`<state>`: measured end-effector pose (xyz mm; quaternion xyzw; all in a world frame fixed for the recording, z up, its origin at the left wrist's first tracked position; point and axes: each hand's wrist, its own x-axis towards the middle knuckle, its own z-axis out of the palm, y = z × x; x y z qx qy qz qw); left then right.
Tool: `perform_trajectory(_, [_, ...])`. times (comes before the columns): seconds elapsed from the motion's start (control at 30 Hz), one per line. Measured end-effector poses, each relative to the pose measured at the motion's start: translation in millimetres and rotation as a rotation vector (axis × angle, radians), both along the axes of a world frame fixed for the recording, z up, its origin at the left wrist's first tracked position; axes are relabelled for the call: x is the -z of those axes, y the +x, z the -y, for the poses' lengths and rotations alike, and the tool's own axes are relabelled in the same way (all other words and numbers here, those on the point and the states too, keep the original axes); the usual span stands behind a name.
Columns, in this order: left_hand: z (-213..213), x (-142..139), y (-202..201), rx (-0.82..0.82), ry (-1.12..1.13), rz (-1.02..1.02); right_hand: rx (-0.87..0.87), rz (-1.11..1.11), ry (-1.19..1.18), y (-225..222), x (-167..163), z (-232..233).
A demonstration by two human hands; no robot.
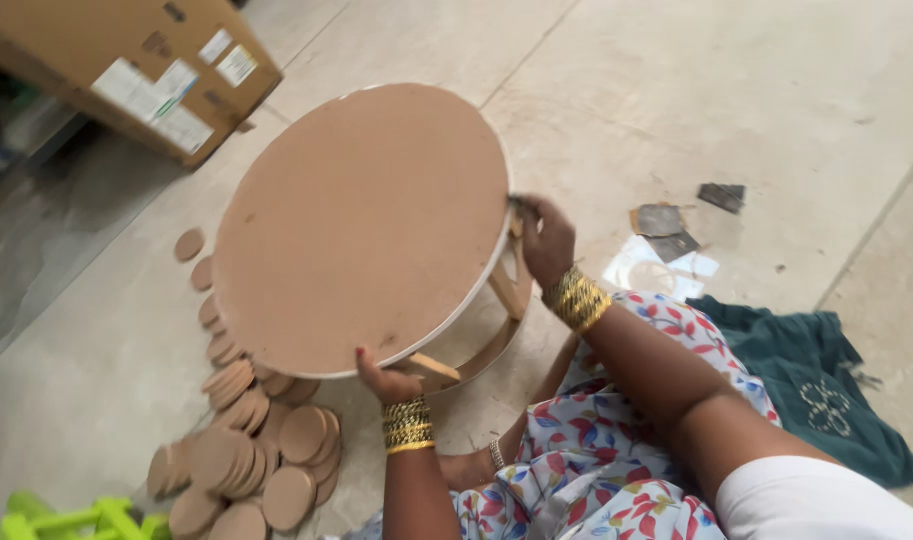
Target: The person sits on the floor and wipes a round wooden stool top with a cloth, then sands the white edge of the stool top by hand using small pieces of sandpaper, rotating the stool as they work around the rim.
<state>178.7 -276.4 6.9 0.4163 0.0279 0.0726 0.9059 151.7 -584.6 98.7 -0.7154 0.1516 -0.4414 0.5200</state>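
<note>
The right hand [544, 238] is closed on the rim of the round stool [361, 225] at its three o'clock edge, pinching what may be a small dark scrap there. The left hand [386, 382] grips the rim at six o'clock. The tilted top lies up and left of both hands, toward eleven o'clock. Discs [246, 460] lie heaped at seven o'clock; dark scraps [666, 228] lie at three.

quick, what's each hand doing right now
Left hand: closed on the near edge of the round brown board.
Right hand: closed on the board's right edge, pinching something small and dark; cannot tell what.
</note>
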Motion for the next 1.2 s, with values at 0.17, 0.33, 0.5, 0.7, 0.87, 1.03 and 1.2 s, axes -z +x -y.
perform_trajectory(0.17, [-8, -6, -7, 0.011, 0.011, -0.045, -0.246, -0.107, -0.081, -60, 16, 29])
perform_trajectory(0.33, [-17, -5, -13, 0.012, -0.011, -0.043, -0.040, -0.509, -0.030, -77, 44, 130])
perform_trajectory(0.5, [-19, -8, -12, -0.025, -0.010, -0.054, -0.077, -0.745, 0.095, -96, 84, 190])
perform_trajectory(0.7, [-31, -1, -13, -0.017, 0.010, -0.061, 0.355, -0.879, -0.036, -111, 90, 246])
perform_trajectory(0.87, [-38, 21, -4, -0.138, 0.003, -0.125, 0.404, -1.067, 0.028, -108, 79, 284])
perform_trajectory(1.03, [-37, 31, 3, -0.185, 0.080, -0.078, 0.295, -1.238, -0.200, -96, 73, 296])
perform_trajectory(1.2, [-35, 19, -4, -0.065, -0.043, -0.098, 0.338, -1.152, -0.185, -97, 96, 285])
